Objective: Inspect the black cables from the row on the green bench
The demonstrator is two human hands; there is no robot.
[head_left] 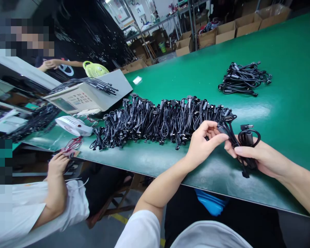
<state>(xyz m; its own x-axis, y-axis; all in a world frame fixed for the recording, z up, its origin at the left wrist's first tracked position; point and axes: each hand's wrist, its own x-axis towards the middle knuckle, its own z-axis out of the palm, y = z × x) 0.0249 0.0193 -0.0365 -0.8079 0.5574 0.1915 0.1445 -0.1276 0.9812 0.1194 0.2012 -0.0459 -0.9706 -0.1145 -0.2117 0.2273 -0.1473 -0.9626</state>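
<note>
Over the near edge of the green table, my right hand (260, 155) is closed around a coiled black cable bundle (248, 137), thumb across it. A flat connector with a slotted face sticks up from the cables. My left hand (203, 141) pinches a thick grey-black cable part (222, 128) just below that connector, thumb against fingers. Left of my hands lies a long row of black cable bundles (165, 120), packed side by side. A smaller pile of cable bundles (244, 78) rests farther back on the right.
A co-worker's hand (58, 163) is at red wires on the left. Near it stand a white fan (73, 125) and a grey instrument (74, 98) with cables on top. Another person stands behind a yellow-green fan (95, 70). Cardboard boxes (225, 32) line the table's far side.
</note>
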